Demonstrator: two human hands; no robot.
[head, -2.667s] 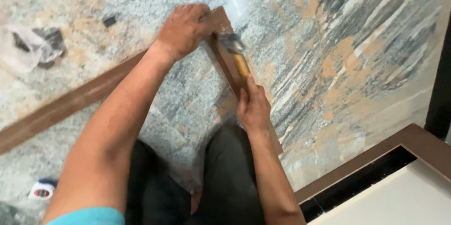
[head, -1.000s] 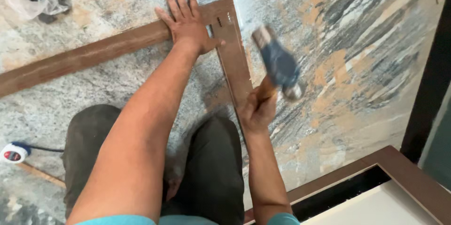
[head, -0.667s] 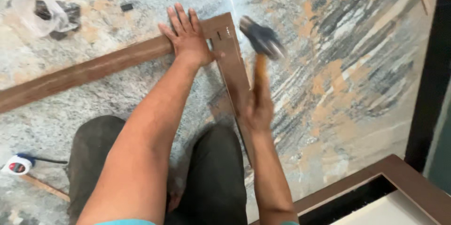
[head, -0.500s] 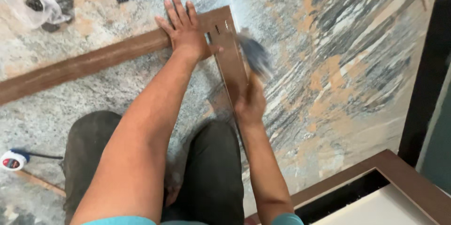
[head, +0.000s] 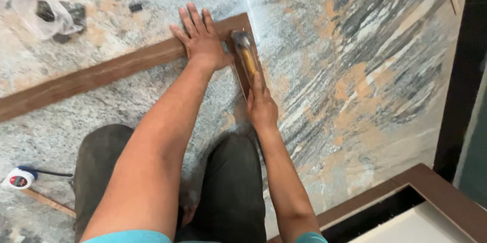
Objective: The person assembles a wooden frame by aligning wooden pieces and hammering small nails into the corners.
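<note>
left hand (head: pixel 202 41) spread flat, fingers splayed, pressing down on long brown wooden strip (head: pixel 96 76) near its corner joint. right hand (head: pixel 261 108) wrapped tight around yellowish handle of hammer (head: pixel 245 56), index finger laid along handle. hammer head resting on short brown strip (head: pixel 241 70) just below the corner where both strips meet, right beside left thumb. strips lying on grey-and-orange marbled stone floor (head: pixel 355 70), forming an l shape. crouched over, dark trousers between both forearms. clear plastic bag (head: pixel 43 12) with dark small parts at upper left, well apart from hands. tape measure (head: pixel 18 178) at lower left beside a thin wood sliver (head: pixel 48 202). dark brown door frame (head: pixel 436 197) at lower right.
</note>
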